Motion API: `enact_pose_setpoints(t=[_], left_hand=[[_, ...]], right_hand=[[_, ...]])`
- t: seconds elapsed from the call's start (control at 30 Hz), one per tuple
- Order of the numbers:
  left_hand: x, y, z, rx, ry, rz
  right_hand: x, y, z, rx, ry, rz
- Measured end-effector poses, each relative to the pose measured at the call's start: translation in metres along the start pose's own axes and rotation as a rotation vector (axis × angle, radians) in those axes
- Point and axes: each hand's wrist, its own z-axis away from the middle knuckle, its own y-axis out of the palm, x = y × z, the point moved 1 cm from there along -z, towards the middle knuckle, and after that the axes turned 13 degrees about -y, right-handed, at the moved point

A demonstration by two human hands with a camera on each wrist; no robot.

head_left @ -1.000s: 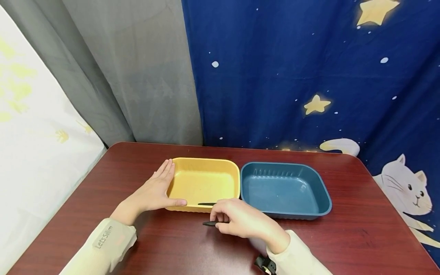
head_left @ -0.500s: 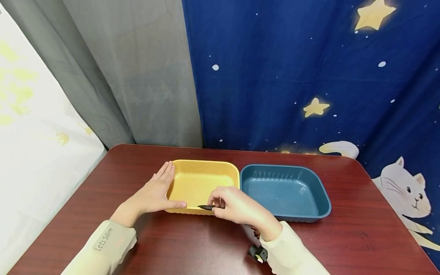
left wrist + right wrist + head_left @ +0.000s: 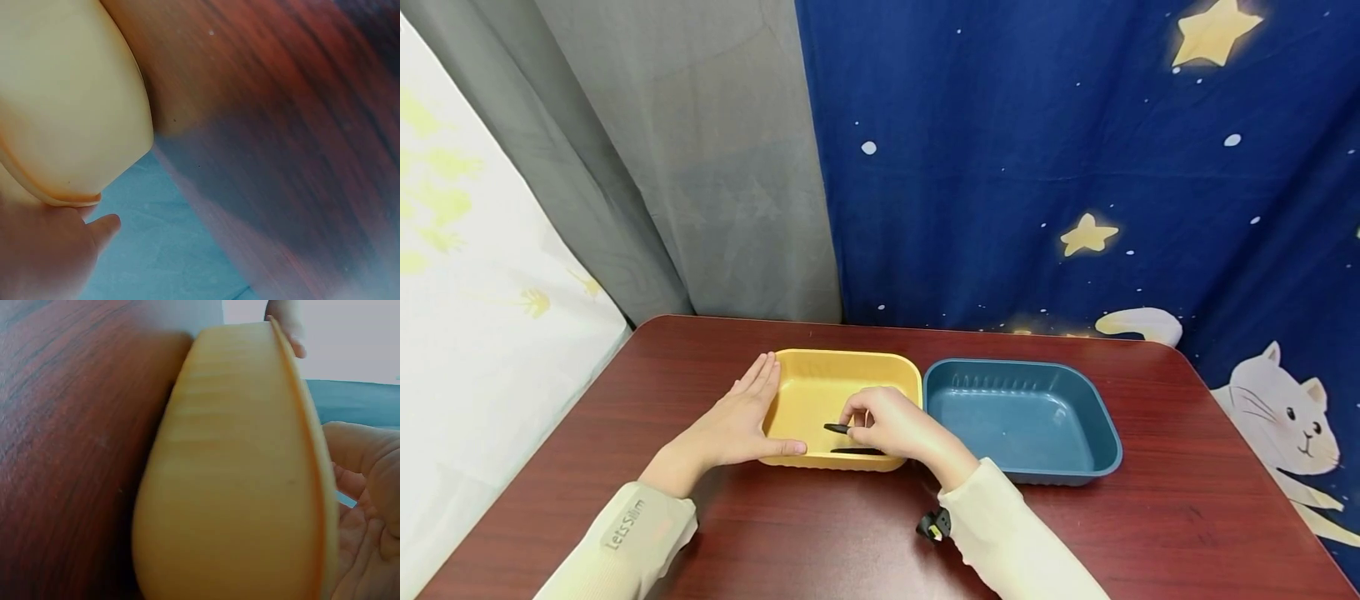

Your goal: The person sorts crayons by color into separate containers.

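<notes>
My left hand rests with straight fingers along the left side of a yellow plastic bin, its thumb on the front rim. My right hand reaches over that front rim. Between thumb and fingers it pinches a slim black object with a tapered end; its exact kind cannot be made out. Another slim black piece lies inside by the front wall. In the right wrist view the bin's wall hides what the right hand holds.
A dark blue bin stands against the yellow one's right side. Both are on a reddish-brown wooden table. Behind it hang a grey curtain and a blue star-patterned curtain. A black device is at the right wrist.
My right hand has carried the slim black object from in front of the yellow bin over its front rim to above the inside. The left hand has stayed in place.
</notes>
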Motion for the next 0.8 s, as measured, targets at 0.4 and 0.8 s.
enact_pose_setpoints(t=[0.4, 0.8], left_hand=[[-0.001, 0.000, -0.001, -0.002, 0.002, -0.005], [0.000, 0.000, 0.000, 0.003, 0.004, 0.006]], right_hand=[[-0.013, 0.022, -0.014, 0.070, 0.167, 0.033], [-0.017, 0.028, -0.016, 0.142, 0.228, 0.069]])
